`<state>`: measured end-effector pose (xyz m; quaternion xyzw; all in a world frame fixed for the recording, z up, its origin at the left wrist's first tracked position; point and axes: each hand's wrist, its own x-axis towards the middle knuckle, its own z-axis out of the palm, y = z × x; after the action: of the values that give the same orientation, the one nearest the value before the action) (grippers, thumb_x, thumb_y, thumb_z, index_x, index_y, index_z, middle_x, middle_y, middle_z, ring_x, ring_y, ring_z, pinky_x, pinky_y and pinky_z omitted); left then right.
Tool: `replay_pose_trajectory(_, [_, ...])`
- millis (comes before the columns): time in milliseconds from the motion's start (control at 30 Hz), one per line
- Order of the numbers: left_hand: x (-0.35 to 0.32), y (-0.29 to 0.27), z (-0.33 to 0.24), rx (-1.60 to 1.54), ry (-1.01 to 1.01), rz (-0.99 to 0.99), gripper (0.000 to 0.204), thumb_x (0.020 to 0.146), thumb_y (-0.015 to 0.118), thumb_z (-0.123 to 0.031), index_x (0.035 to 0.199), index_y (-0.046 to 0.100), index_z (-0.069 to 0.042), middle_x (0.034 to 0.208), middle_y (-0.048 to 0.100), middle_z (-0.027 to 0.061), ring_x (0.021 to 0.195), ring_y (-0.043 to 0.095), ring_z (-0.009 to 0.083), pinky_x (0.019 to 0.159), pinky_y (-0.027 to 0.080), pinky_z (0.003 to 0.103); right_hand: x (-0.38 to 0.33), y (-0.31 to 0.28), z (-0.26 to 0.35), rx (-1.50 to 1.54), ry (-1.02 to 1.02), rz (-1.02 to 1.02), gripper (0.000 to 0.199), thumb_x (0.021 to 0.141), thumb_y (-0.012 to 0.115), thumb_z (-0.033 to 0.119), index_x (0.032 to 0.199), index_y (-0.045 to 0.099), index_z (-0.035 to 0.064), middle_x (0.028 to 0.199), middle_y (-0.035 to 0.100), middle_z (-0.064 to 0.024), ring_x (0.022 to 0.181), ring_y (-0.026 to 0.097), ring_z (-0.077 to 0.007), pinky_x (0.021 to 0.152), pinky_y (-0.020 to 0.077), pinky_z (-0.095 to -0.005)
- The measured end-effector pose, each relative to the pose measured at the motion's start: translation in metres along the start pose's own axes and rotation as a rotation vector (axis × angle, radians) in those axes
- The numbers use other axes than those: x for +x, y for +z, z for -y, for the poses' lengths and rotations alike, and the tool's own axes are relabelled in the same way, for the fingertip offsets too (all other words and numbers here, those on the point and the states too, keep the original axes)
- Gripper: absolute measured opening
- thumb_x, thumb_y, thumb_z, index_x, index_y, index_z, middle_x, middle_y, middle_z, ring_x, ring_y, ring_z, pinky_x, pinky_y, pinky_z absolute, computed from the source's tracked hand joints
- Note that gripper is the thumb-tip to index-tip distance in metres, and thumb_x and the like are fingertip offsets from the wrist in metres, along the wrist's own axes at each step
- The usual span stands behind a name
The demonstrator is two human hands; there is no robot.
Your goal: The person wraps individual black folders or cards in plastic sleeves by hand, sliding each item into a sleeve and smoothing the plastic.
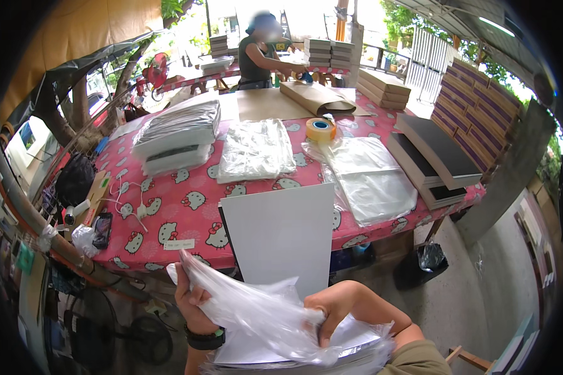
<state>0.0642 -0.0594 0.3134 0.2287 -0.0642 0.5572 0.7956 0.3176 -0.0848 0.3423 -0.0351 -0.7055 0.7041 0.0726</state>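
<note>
Left hand is closed around 1 end of the clear plastic, my feed shows; right hand pinches its other side. I see the plastic over a glossy stack, near the white board.

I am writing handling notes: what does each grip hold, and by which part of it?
Both hold thin, translucent plastic film: the left grip at its upper-left end, the right grip at its right side.
</note>
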Motion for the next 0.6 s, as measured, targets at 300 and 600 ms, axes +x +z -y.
replay_pose_trajectory(300, [-0.022,-0.045,-0.011,0.766,-0.18,0.653,0.036,0.079,0.054,-0.039,0.081,0.056,-0.003,0.058,0.046,0.0003,0.051,0.045,0.0155,0.045,0.033,0.03,-0.048,-0.014,-0.03,0.694,-1.034,-0.677,0.074,0.074,0.051,0.054,0.124,0.033,0.0028,0.082,0.057,-0.0106,0.064,0.055,-0.0159,0.052,0.0452,-0.0295])
replay_pose_trajectory(600, [-0.026,-0.029,-0.013,0.751,0.101,-0.102,0.036,0.082,0.049,-0.039,0.09,0.052,-0.004,0.089,0.056,0.0094,0.082,0.055,0.0185,0.071,0.045,0.032,-0.02,-0.007,-0.034,-0.027,-0.252,0.038,0.028,0.074,0.067,0.024,0.082,0.058,-0.0013,0.071,0.058,-0.0101,0.058,0.052,-0.0155,0.056,0.0436,-0.0249])
